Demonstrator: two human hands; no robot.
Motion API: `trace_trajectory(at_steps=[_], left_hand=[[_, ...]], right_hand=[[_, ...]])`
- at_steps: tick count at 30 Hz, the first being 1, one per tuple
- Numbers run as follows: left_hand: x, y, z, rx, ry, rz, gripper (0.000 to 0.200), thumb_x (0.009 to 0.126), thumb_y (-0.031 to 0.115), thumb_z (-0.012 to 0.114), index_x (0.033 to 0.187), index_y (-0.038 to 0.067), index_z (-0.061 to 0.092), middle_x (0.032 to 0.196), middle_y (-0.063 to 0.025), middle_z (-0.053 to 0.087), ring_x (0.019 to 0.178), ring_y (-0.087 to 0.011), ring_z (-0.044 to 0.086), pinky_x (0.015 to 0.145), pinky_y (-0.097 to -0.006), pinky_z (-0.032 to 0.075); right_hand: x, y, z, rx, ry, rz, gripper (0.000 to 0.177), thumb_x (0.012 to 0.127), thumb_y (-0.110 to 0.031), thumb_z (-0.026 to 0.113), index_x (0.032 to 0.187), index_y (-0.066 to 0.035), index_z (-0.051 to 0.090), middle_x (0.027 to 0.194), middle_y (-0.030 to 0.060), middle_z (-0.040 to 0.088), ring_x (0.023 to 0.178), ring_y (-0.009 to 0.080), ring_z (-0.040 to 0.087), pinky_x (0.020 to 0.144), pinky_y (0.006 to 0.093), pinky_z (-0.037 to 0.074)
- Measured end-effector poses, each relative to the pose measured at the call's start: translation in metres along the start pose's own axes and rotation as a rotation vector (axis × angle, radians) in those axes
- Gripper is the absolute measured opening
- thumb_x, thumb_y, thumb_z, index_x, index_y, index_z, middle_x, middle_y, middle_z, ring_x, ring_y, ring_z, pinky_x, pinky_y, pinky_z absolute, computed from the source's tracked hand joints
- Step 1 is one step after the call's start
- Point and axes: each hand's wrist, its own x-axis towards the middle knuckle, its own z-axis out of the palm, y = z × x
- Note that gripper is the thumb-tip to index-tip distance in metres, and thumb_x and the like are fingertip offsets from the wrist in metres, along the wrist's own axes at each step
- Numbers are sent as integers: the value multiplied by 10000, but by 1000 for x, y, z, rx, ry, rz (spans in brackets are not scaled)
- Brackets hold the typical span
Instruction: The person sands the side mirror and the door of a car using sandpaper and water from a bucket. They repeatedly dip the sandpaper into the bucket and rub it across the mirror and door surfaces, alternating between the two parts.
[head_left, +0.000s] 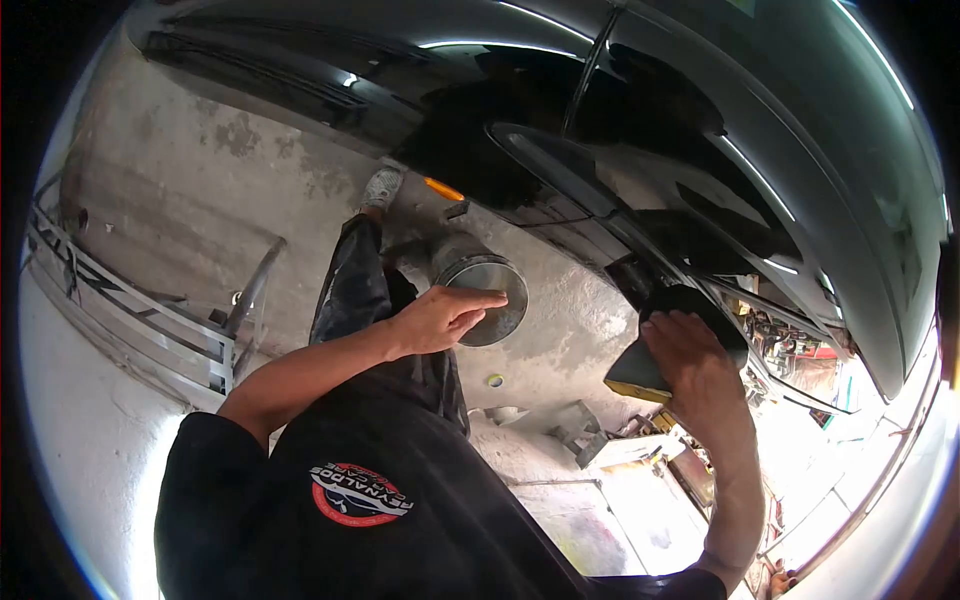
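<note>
A glossy black car body (400,90) fills the upper part of the view, with an orange side light (443,189) on its lower edge. My right hand (685,350) is wrapped over a dark pad (708,310) with a yellow edge, held close beside the car's panel edge. Whether the pad touches the panel cannot be made out. My left hand (440,318) hangs over a round metal bucket (515,305), its fingers stretched out together and nothing visible in them.
A metal frame (150,310) stands at the left, near a white wall (90,390). Below the bucket, a small yellow-green ring (495,381) lies on the concrete floor (200,170). Assorted clutter (650,450) sits at the lower right. My shoe (382,188) is near the car's edge.
</note>
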Motion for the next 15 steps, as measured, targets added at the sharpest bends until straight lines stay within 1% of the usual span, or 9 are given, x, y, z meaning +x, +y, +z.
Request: trace_trajectory(at_steps=[2,6,8,10,11,13,15], left_hand=[[1,0,-4,11,-20,-49,354,992,42,625,1344,60,656,1306,-148,699,1078,-286,739,889,-346,615],[11,2,0,2,74,78,355,998,50,622,1351,69,655,1279,-154,711,1033,-277,752,853,-340,620],[15,3,2,-6,111,125,354,1000,53,622,1353,70,656,1249,-162,723,995,-269,762,820,-336,620],[20,11,-4,-21,51,51,354,1000,57,626,1352,75,659,1217,-169,732,965,-266,767,796,-334,614],[22,15,-7,-29,17,14,354,1000,59,628,1352,78,660,1202,-173,737,950,-264,770,783,-333,612],[27,21,-12,-28,-8,-7,355,999,62,632,1352,82,662,1179,-176,743,921,-266,772,770,-333,606],[29,15,-12,-26,-25,-23,353,998,65,636,1349,87,665,1169,-176,746,905,-265,774,770,-336,608]], right_hand=[[6,4,-1,-14,-37,9,612,667,109,681,1269,-1,669,1361,165,647,1292,346,587,1123,431,480],[-7,8,-29,0,-138,90,631,674,85,695,1295,-24,664,1381,140,643,1302,323,586,1112,409,492],[-8,10,-28,-32,-138,83,636,676,91,688,1297,-45,671,1376,125,649,1305,322,584,1104,414,498],[-4,11,-18,-34,-119,64,636,678,94,685,1296,-56,675,1374,120,650,1305,324,583,1104,413,498],[4,12,-13,-23,-142,65,631,681,90,686,1294,-59,678,1373,121,651,1310,323,580,1106,411,497],[22,12,-7,-1,-190,70,622,686,82,689,1290,-66,684,1371,122,652,1318,322,576,1109,408,494],[13,21,-19,59,-204,70,593,705,49,708,1286,-66,688,1371,122,653,1327,317,570,1115,408,490]])
